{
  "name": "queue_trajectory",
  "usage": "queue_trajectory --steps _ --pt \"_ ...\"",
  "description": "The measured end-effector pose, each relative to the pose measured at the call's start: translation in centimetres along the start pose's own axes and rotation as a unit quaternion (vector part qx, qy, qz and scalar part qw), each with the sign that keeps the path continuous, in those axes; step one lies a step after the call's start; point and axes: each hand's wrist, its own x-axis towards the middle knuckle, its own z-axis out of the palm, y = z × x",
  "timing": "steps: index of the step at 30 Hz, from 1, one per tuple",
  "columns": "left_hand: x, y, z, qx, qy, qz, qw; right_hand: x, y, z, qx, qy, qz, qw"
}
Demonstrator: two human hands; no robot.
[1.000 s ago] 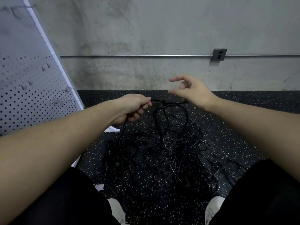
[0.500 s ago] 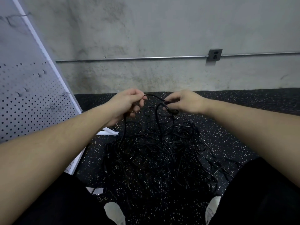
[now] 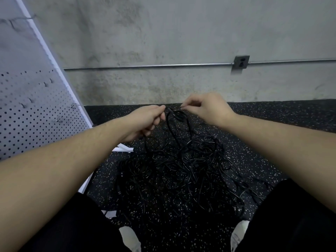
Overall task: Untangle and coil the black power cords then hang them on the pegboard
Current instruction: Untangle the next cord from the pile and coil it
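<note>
A big tangle of black power cords point(image 3: 180, 171) lies on the speckled black floor between my knees. My left hand point(image 3: 145, 122) grips a cord lifted out of the pile, fingers curled round it. My right hand point(image 3: 207, 108) pinches the same raised loop point(image 3: 177, 115) close beside it, at its top. Both hands hover above the far side of the tangle. The grey pegboard point(image 3: 31, 113) leans at the left with several small metal hooks point(image 3: 60, 120) on it and nothing hanging on them.
A concrete wall point(image 3: 181, 42) stands behind, with a metal conduit and a socket box point(image 3: 241, 62). White strips point(image 3: 123, 148) lie on the floor by the pegboard's foot. My white shoes point(image 3: 131, 239) show at the bottom edge.
My right hand, spread in the air a second ago, came down and pinched the cord loop next to my left hand. Both hands have since lifted the loop slightly.
</note>
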Motion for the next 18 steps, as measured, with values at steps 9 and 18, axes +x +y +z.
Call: queue_trajectory --steps 9,18 --pt "-0.6 -0.8 -0.2 0.079 -0.066 0.083 0.991 -0.3 1.6 0.9 0.047 -0.224 0.071 0.971" --pt "0.3 -0.9 -0.3 0.059 0.079 0.058 0.993 0.1 2.2 1.1 0.084 -0.102 -0.011 0.991"
